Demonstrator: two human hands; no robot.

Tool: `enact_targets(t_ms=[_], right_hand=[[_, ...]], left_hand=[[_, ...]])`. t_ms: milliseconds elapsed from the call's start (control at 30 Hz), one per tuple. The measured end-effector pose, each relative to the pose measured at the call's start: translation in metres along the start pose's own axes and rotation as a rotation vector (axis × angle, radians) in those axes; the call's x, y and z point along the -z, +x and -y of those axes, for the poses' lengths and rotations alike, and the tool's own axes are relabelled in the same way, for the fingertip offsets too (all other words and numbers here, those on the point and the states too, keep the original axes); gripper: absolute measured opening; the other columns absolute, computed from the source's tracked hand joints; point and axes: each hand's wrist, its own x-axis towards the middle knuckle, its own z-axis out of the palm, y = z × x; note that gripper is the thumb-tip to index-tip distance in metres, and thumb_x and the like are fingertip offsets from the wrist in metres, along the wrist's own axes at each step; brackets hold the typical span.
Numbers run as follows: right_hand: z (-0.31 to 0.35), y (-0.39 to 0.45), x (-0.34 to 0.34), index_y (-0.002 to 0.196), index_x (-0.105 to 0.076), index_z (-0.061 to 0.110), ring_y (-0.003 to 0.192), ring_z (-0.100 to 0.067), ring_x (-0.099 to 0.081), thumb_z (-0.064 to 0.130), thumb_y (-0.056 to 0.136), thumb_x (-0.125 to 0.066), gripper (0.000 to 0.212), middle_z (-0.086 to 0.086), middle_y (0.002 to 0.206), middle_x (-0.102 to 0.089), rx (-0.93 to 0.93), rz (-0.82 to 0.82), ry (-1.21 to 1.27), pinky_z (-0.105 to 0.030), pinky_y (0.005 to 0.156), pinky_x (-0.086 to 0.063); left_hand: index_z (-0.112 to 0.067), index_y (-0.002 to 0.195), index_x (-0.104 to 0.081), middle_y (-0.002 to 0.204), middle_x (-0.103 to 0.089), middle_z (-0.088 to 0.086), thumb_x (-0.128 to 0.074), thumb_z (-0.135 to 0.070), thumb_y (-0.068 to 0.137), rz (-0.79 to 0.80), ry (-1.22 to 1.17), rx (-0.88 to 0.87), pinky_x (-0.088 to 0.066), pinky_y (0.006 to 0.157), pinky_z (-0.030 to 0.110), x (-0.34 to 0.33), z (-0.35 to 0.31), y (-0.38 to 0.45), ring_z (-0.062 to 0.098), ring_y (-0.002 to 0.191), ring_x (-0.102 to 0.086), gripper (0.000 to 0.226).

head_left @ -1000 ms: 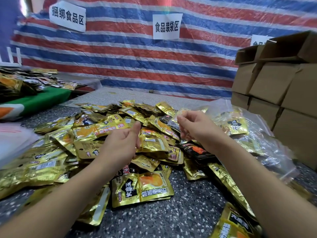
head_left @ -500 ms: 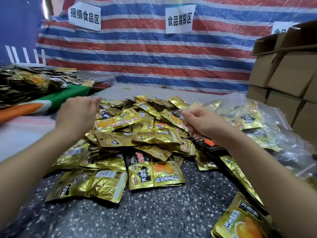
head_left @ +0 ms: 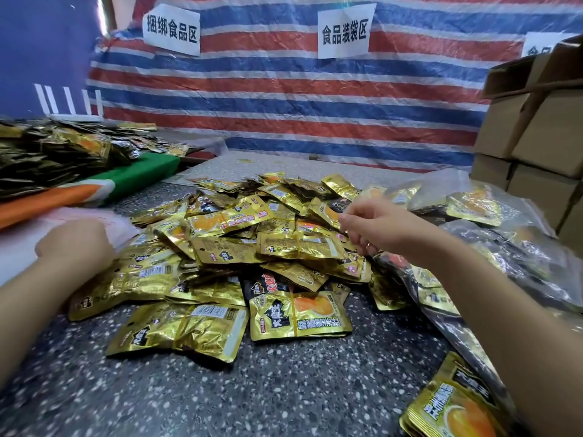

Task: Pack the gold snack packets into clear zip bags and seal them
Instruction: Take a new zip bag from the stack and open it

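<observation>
A heap of gold snack packets (head_left: 268,244) lies on the speckled table (head_left: 284,389). At the left edge sits a pale stack of clear zip bags (head_left: 15,257). My left hand (head_left: 74,244) rests at the edge of that stack with its back to the camera, so its fingers are hidden. My right hand (head_left: 378,228) hovers over the right side of the heap, fingers loosely curled and holding nothing. Filled clear bags (head_left: 511,247) of packets lie under and beyond my right forearm.
Stacked cardboard boxes (head_left: 536,137) stand at the right. A green and orange cloth (head_left: 138,175) with another pile of packets (head_left: 47,152) is at the back left. A striped tarp (head_left: 299,99) with paper signs closes the back. One packet (head_left: 457,408) lies at the near right.
My left hand has swung from the middle of the heap out to the left, onto the stack of zip bags. My right hand has stayed over the heap's right side.
</observation>
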Motion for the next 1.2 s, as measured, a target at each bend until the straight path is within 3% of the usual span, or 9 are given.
enact_targets(t_ms=[133,233,333,433,600,800,900,1067,1200], right_hand=[[-0.004,0.0,0.0,0.086,-0.063,0.014,0.053,-0.006,-0.059,0.038,0.101,-0.053,0.03,0.005,0.061,-0.063,-0.014,0.019,-0.041,-0.022,0.05,-0.045],[-0.005,0.0,0.0,0.087,-0.064,0.014,0.05,-0.003,-0.058,0.038,0.101,-0.052,0.031,0.007,0.059,-0.062,-0.023,0.024,-0.053,-0.02,0.049,-0.044],[-0.004,0.0,0.0,0.087,-0.064,0.013,0.05,-0.003,-0.057,0.038,0.101,-0.052,0.031,0.007,0.059,-0.062,-0.018,0.024,-0.049,-0.022,0.051,-0.044],[-0.004,0.0,0.0,0.087,-0.064,0.013,0.051,-0.004,-0.058,0.039,0.101,-0.052,0.032,0.007,0.059,-0.062,-0.016,0.022,-0.048,-0.022,0.052,-0.044],[-0.004,-0.001,0.0,0.085,-0.064,0.014,0.051,-0.005,-0.058,0.039,0.102,-0.051,0.032,0.008,0.058,-0.063,-0.006,0.031,-0.077,-0.024,0.053,-0.046],[-0.004,-0.002,0.0,0.084,-0.064,0.017,0.051,-0.003,-0.059,0.04,0.101,-0.051,0.032,0.007,0.061,-0.064,-0.009,0.046,-0.108,-0.025,0.056,-0.048],[-0.004,-0.002,0.0,0.084,-0.064,0.018,0.052,-0.002,-0.059,0.041,0.101,-0.051,0.032,0.007,0.063,-0.065,-0.015,0.048,-0.112,-0.027,0.058,-0.048],[-0.004,-0.001,0.0,0.085,-0.064,0.018,0.052,-0.002,-0.059,0.04,0.101,-0.051,0.031,0.008,0.061,-0.064,-0.026,0.048,-0.088,-0.026,0.058,-0.048],[-0.005,0.0,0.001,0.089,-0.065,0.013,0.058,-0.009,-0.061,0.038,0.102,-0.051,0.031,0.008,0.06,-0.063,-0.019,0.069,-0.003,-0.024,0.054,-0.047]], left_hand=[[-0.007,0.11,-0.069,0.114,-0.068,0.01,-0.048,-0.03,0.101,-0.065,-0.113,-0.012,-0.04,0.102,0.031,-0.005,-0.003,0.0,0.027,0.113,-0.059,0.033],[0.002,0.098,-0.067,0.097,-0.064,0.023,-0.056,-0.016,0.093,-0.261,-0.126,0.033,-0.049,0.075,0.037,-0.008,-0.003,0.003,0.039,0.095,-0.062,0.022],[-0.006,0.081,-0.061,0.086,-0.062,0.021,-0.064,-0.015,0.086,-0.338,-0.066,0.029,-0.04,0.06,0.032,-0.004,-0.003,0.004,0.038,0.081,-0.06,0.011],[-0.013,0.068,-0.05,0.078,-0.059,0.016,-0.066,-0.021,0.088,-0.333,-0.045,0.018,-0.04,0.058,0.03,-0.004,-0.002,0.01,0.033,0.074,-0.058,0.026],[-0.013,0.084,-0.07,0.079,-0.061,0.01,-0.058,-0.038,0.096,-0.305,-0.055,-0.036,-0.045,0.057,0.029,-0.004,0.002,0.009,0.029,0.07,-0.056,0.03],[-0.006,0.092,-0.066,0.089,-0.063,0.016,-0.053,-0.029,0.098,-0.239,-0.132,-0.004,-0.054,0.071,0.038,0.004,0.002,-0.004,0.034,0.082,-0.061,0.028],[-0.005,0.089,-0.064,0.089,-0.063,0.021,-0.049,-0.025,0.1,-0.329,-0.224,-0.038,-0.046,0.066,0.037,0.007,-0.006,-0.012,0.039,0.083,-0.06,0.028],[-0.002,0.093,-0.06,0.074,-0.06,0.025,-0.045,-0.019,0.1,-0.627,-0.318,-0.3,-0.041,0.056,0.038,0.033,-0.059,-0.057,0.042,0.068,-0.059,0.024],[-0.003,0.091,-0.063,0.066,-0.056,0.016,-0.043,-0.018,0.101,-0.665,-0.456,-0.532,-0.031,0.053,0.034,0.053,-0.121,-0.098,0.032,0.058,-0.05,0.027]])
